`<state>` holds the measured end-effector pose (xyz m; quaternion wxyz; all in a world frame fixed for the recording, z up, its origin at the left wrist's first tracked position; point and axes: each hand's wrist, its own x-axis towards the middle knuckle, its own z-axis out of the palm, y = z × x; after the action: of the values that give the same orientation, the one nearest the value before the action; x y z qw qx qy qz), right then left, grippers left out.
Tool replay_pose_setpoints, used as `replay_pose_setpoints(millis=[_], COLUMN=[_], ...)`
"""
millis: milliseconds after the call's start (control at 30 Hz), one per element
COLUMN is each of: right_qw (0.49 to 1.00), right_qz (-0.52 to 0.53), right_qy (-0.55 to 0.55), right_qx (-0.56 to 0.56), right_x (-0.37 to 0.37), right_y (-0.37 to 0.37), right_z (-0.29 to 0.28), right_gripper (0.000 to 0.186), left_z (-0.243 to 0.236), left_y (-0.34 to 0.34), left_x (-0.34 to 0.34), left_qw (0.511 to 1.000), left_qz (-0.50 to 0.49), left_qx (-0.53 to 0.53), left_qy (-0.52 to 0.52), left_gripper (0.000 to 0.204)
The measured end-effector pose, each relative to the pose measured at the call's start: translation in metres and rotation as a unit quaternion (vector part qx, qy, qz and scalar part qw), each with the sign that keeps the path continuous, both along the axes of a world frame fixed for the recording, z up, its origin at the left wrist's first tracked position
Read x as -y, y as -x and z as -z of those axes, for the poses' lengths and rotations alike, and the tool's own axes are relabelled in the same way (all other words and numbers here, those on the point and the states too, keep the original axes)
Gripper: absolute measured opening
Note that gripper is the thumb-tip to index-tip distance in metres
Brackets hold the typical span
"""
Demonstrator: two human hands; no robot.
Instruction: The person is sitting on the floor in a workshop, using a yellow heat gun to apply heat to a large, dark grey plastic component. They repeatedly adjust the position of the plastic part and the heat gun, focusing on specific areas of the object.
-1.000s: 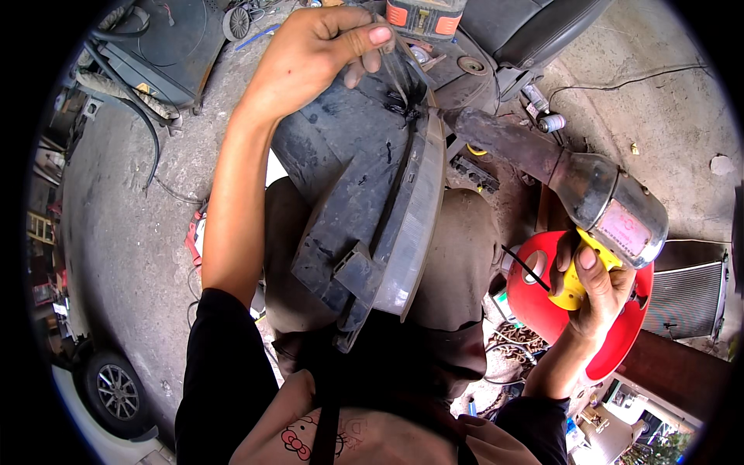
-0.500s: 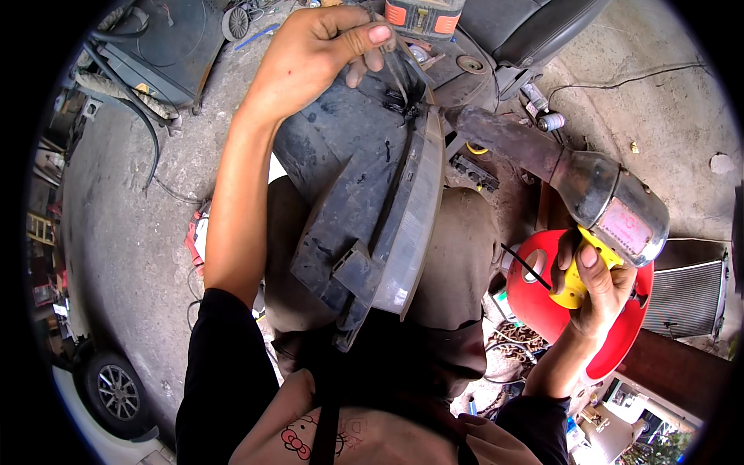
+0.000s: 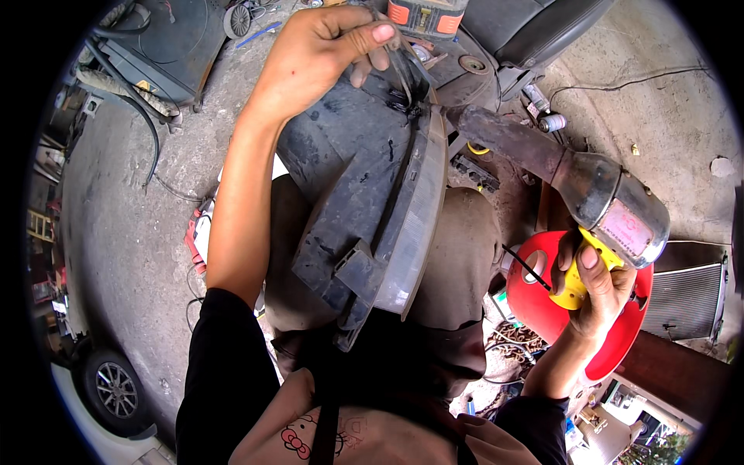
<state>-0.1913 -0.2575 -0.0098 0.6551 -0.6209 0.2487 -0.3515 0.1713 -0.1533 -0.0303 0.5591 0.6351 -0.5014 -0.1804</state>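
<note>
Across my lap rests a car headlight (image 3: pixel 421 209) with a clear lens edge and a dirty black housing (image 3: pixel 349 194). My left hand (image 3: pixel 318 58) is closed at its far end, the fingers pinching a thin dark strip (image 3: pixel 401 70) that runs down to a black, softened-looking patch (image 3: pixel 403 102) on the housing. My right hand (image 3: pixel 597 287) grips the yellow handle of a heat gun (image 3: pixel 608 198). Its long sooty nozzle points left, the tip close beside the lens edge near that patch. My left fingertips are partly hidden behind the thumb.
A red round stool seat (image 3: pixel 535 302) lies below the heat gun, near a finned radiator (image 3: pixel 686 302). Spray cans (image 3: pixel 552 122) and a black car seat (image 3: pixel 535 31) are at the far right. An orange-and-black case (image 3: pixel 425 17) stands beyond my left hand; a car wheel (image 3: pixel 116 387) is at lower left.
The headlight and my left hand have shifted very slightly to the right. The heat gun has hardly moved, and both grips are the same.
</note>
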Motion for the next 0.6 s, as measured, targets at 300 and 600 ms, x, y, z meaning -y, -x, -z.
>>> replay_pose_setpoints(millis=[300,600], right_qw=[1.0,1.0], right_qz=[0.001,0.003], right_qy=[-0.007,-0.009], right_qx=[0.008,0.003], right_x=[-0.0006,0.0003], right_y=[-0.0016,0.0002], right_z=[0.0006,0.0015], right_gripper=[0.047,0.047], left_z=[-0.0009,0.0015], left_y=[-0.0005,-0.0036], left_x=[0.0034,0.0044], left_qw=[1.0,0.999], left_qz=[0.001,-0.001], left_qx=[0.011,0.038], left_qy=[0.003,0.013], left_gripper=[0.032,0.031])
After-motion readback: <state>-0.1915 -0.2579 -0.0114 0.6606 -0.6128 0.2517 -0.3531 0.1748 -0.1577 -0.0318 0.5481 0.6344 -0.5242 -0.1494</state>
